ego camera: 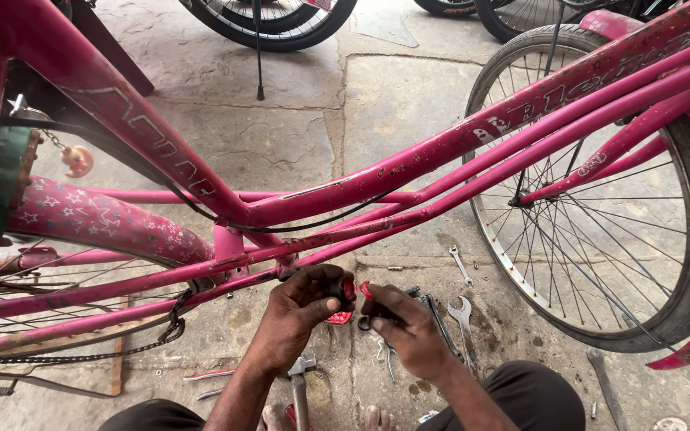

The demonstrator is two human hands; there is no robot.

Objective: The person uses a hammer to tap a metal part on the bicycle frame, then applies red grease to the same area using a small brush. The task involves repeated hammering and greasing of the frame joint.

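A pink bicycle frame (409, 172) lies upside down across the view, its tubes scratched and rusty. My left hand (301, 307) grips a black pedal (343, 289) with a red reflector, just below the frame's bottom bracket. My right hand (405, 323) is closed around a red-handled tool (366, 294) that meets the pedal. Both hands touch at the pedal. A loose chain (153, 339) hangs at the left under the pink star-patterned mudguard (97, 219).
A spoked wheel (600, 231) stands at the right. Spanners (463, 315) and a hammer (300, 383) lie on the stone floor near my feet. Another wrench (607, 391) lies at lower right. Other bicycle wheels (269, 20) stand at the top.
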